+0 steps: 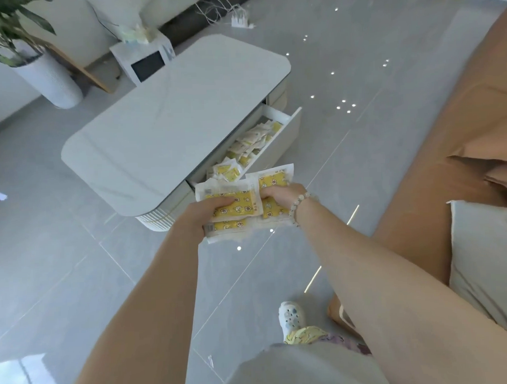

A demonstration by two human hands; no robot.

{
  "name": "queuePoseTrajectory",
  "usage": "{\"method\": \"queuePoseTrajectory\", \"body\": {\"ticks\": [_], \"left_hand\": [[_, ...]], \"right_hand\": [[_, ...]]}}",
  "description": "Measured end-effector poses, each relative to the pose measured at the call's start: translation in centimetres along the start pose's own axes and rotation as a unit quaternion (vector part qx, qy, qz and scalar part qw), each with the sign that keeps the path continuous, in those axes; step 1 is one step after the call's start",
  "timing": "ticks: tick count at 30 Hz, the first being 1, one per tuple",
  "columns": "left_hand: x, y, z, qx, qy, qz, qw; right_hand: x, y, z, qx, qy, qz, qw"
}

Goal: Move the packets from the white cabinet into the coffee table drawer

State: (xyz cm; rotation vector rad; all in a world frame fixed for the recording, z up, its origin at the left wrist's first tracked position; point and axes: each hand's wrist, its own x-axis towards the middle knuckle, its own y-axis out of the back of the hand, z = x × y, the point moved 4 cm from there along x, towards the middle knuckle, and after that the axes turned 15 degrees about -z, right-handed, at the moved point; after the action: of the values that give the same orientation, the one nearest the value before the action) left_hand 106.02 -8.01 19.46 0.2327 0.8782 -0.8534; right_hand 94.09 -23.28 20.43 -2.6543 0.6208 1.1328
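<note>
Coffee table [164, 131]: drawer [276, 139] open, already heaped with packets. Left hand [201, 216] and right hand [278, 195] each clamp a loose stack of yellow packets [235, 205] near its front corner. Risk: slick stacks fan, spill onto floor.

The print on the yellow-and-white plastic packets [241, 205] is too blurred to be read, and their number cannot be counted, since parts are covered by the left hand [203, 215] and the right hand [281, 192]. The inner end of the open white coffee table drawer [282, 133] is hidden under the pale grey rounded tabletop [163, 123]. The tan fabric sofa [457, 144] is cut off by the right edge.
</note>
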Motion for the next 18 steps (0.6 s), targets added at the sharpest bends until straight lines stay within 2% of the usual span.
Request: {"method": "queuePoseTrajectory", "body": {"ticks": [9,18], "left_hand": [[3.9,-0.9,3.9,-0.005,0.012,0.015,1.0],[8.6,0.4,8.2,-0.007,0.027,0.006,1.0]], "right_hand": [[4.3,2.6,-3.0,0.017,-0.008,-0.026,0.999],[9.5,4.2,-6.9,0.003,-0.031,-0.004,0.999]]}}
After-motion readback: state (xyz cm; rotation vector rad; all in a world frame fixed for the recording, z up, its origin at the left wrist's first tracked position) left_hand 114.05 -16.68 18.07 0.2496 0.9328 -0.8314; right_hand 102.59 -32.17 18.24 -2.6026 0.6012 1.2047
